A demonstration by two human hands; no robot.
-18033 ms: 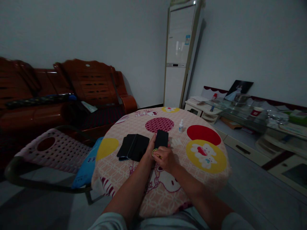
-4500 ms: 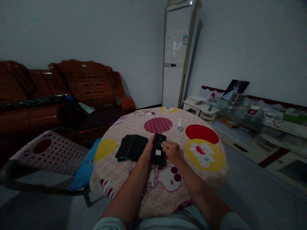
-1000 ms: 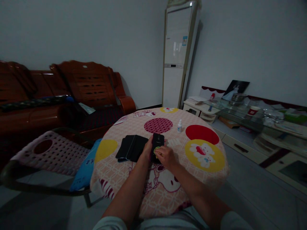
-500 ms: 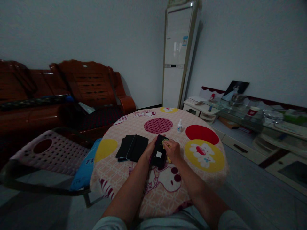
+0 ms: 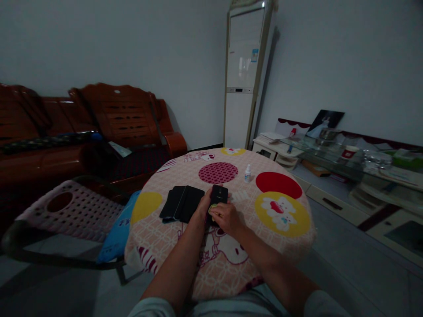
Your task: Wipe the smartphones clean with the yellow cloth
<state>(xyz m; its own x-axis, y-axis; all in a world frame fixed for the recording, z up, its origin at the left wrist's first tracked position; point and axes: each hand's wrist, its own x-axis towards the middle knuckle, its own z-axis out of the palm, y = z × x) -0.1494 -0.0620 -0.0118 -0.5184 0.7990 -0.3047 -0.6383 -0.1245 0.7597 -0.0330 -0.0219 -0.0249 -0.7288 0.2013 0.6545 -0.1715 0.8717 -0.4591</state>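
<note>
A black smartphone (image 5: 218, 193) lies back side up in my left hand (image 5: 205, 203), whose fingers wrap around its left edge. Pinched in my right hand (image 5: 226, 216) is a small yellow cloth (image 5: 213, 208), pressed on the lower part of the phone's back; most of the cloth is hidden by the fingers. To the left of the phone, a black folding case (image 5: 188, 202) rests spread out on the patterned tablecloth (image 5: 211, 277). A small white spray bottle (image 5: 247, 174) stands upright beyond my right hand.
The round table is covered by the tablecloth. A woven chair (image 5: 69, 207) with a blue cushion (image 5: 120, 229) is at the left, before a wooden sofa (image 5: 122, 114). An air conditioner (image 5: 239, 110) stands behind, and a glass-topped cabinet (image 5: 327, 154) at the right holds a paper cup (image 5: 349, 152).
My right hand has moved the cloth from the upper part of the phone's back down and left to its lower part. A pale square on the phone's back is now covered.
</note>
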